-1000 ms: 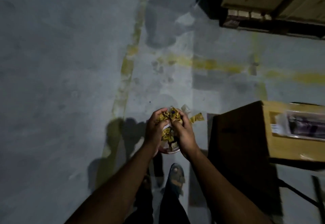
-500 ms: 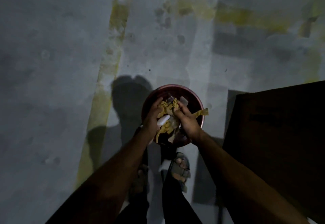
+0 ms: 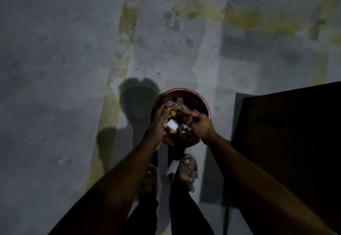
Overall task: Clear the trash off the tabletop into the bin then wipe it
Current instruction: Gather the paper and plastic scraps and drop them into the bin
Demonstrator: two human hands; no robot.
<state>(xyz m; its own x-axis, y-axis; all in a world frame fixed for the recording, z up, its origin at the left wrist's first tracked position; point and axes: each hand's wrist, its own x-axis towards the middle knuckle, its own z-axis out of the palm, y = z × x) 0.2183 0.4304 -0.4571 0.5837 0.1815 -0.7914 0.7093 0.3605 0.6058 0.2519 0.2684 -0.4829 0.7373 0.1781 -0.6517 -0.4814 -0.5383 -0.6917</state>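
**Trash going into the bin, wiping not begun**

The left hand (image 3: pixel 157 124) and right hand (image 3: pixel 200 124) hang over the red bin (image 3: pixel 204 103), a little apart, with the trash (image 3: pixel 174 116) between them: yellow scraps and 1 white piece (image 3: pixel 172 125). The left hand's fingers curl against the bundle; the right hand's grip is blurred, so I cannot tell if it holds anything. The bin stands on the concrete floor (image 3: pixel 55 68), just beyond 2 sandalled feet. The dark table (image 3: pixel 295 133) is at right. Judging from this, dumping is nearly done; wiping remains, and no cloth shows.
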